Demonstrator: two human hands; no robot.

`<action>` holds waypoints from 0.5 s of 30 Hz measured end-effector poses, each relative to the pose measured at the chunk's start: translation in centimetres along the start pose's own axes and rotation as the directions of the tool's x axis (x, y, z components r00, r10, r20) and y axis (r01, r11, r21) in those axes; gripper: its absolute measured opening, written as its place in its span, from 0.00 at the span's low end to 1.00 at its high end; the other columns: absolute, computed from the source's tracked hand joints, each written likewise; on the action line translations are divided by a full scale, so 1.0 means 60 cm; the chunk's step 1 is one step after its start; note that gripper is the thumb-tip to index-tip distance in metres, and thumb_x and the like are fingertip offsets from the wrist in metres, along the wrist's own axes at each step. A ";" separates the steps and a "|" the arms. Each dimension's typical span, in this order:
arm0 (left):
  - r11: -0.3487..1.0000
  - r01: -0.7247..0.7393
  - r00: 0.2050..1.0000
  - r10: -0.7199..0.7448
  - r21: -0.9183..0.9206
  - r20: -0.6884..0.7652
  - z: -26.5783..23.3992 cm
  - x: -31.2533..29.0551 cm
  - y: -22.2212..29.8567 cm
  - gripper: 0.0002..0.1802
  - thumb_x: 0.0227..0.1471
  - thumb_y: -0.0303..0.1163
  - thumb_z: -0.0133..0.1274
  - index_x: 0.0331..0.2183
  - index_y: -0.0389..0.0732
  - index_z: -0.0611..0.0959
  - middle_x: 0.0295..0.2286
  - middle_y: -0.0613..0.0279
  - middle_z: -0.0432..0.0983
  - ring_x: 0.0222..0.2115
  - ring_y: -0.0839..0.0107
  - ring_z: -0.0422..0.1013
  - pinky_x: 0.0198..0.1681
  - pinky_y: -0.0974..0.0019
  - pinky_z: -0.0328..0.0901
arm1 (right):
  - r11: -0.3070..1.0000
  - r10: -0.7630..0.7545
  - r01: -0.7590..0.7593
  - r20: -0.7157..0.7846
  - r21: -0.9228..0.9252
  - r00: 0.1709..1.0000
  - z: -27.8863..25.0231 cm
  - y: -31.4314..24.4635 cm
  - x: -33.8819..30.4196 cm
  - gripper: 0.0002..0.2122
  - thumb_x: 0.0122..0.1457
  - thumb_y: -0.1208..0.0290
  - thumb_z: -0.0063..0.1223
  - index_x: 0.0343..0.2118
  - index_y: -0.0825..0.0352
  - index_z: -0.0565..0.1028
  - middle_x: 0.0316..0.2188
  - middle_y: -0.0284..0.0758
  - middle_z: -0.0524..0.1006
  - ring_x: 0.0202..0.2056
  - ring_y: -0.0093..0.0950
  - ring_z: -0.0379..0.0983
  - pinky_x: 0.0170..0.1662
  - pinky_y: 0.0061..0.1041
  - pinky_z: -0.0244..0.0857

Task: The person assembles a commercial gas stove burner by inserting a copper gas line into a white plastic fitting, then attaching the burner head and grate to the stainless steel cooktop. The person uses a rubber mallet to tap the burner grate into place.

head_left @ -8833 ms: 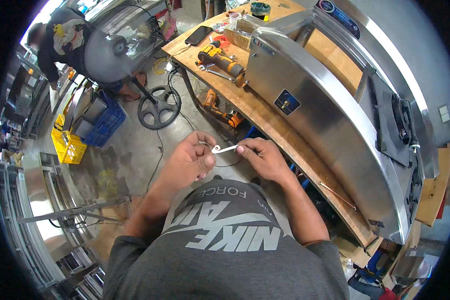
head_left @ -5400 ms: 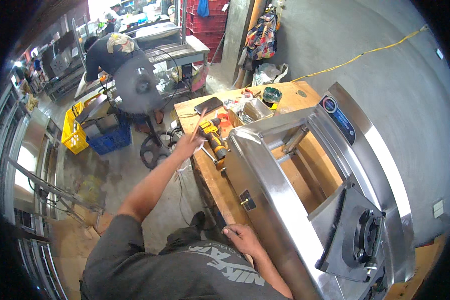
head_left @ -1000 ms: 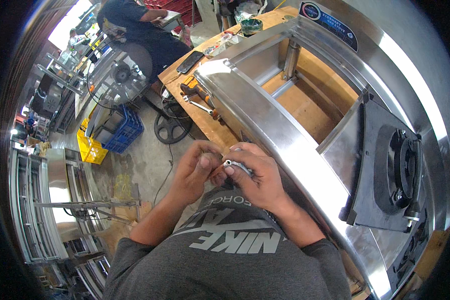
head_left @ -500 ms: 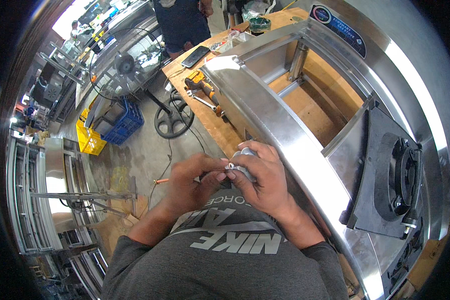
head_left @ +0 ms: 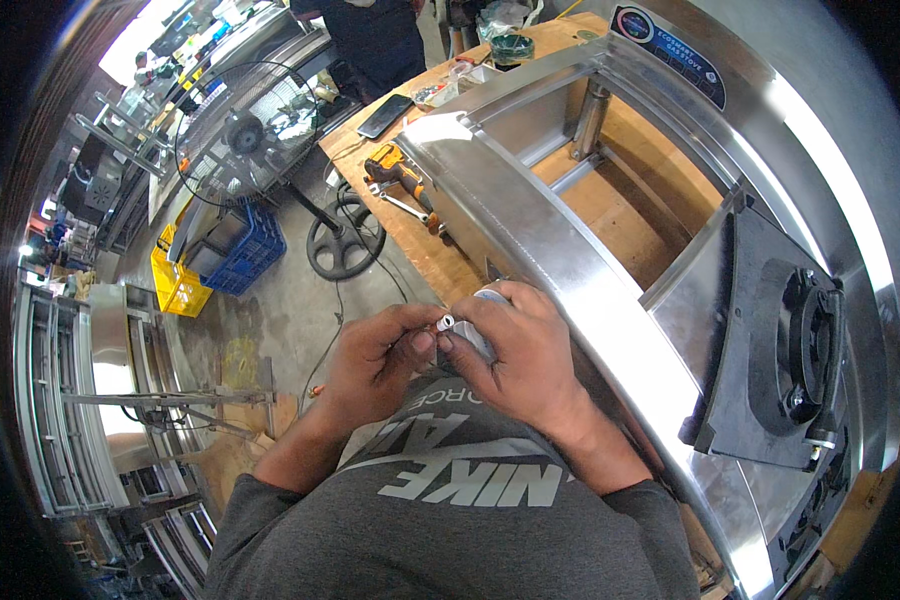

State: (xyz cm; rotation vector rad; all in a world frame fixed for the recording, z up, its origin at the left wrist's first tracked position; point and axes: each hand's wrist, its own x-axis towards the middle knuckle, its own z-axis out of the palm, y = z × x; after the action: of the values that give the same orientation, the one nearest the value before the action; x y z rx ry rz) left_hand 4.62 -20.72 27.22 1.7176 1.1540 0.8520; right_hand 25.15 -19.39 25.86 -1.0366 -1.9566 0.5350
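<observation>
- Left hand (head_left: 365, 365): fingers pinched nearly closed on a thin tube, its white end (head_left: 446, 323) between both hands.
- Right hand (head_left: 525, 350): fingers bent around a pale thing (head_left: 481, 340), mostly hidden.
- Drill (head_left: 398, 168) and wrench (head_left: 402, 204) lay farther off, on the bench (head_left: 445, 268) left of the stove (head_left: 550, 230).

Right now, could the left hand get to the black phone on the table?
Probably not yet: the left hand seems busy holding the white-tipped piece, though the way to the smartphone looks free.
</observation>
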 end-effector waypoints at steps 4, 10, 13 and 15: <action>0.982 -0.128 0.990 0.134 0.139 -0.039 -0.001 0.002 0.005 0.10 0.64 0.28 0.48 0.43 0.35 0.80 0.33 0.56 0.80 0.33 0.69 0.76 0.38 0.67 0.69 | 0.999 -0.006 0.007 0.017 -0.044 1.000 0.003 -0.001 0.003 0.12 0.52 0.70 0.63 0.39 0.66 0.78 0.36 0.45 0.78 0.43 0.46 0.74 0.46 0.40 0.66; 0.974 -0.133 0.991 0.132 0.184 0.017 -0.011 0.004 -0.007 0.09 0.63 0.29 0.49 0.41 0.36 0.81 0.32 0.57 0.77 0.32 0.69 0.73 0.38 0.65 0.66 | 0.998 0.044 -0.046 0.039 0.034 0.998 0.039 0.018 0.001 0.11 0.55 0.69 0.58 0.40 0.65 0.78 0.38 0.47 0.78 0.47 0.48 0.72 0.50 0.43 0.65; 0.999 -0.037 0.998 0.037 -0.003 -0.049 -0.012 -0.007 -0.016 0.09 0.63 0.33 0.51 0.40 0.38 0.81 0.28 0.64 0.76 0.28 0.75 0.69 0.32 0.68 0.64 | 0.997 0.029 -0.034 0.070 0.068 0.997 0.047 0.017 0.007 0.10 0.56 0.69 0.58 0.40 0.66 0.79 0.39 0.47 0.78 0.47 0.48 0.72 0.51 0.42 0.64; 0.995 0.040 0.997 -0.046 -0.096 -0.060 -0.014 -0.018 -0.017 0.10 0.62 0.34 0.53 0.40 0.38 0.81 0.29 0.63 0.77 0.30 0.75 0.70 0.35 0.68 0.65 | 0.995 0.024 -0.032 0.083 0.093 0.996 0.056 0.018 0.006 0.11 0.56 0.68 0.58 0.41 0.64 0.79 0.39 0.46 0.78 0.47 0.47 0.72 0.52 0.43 0.63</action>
State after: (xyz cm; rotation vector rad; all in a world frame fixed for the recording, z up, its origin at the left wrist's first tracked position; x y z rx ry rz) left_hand 3.15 -21.33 26.55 1.5931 1.1691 0.9244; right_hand 22.75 -18.46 23.44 -0.9981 -1.9710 0.6886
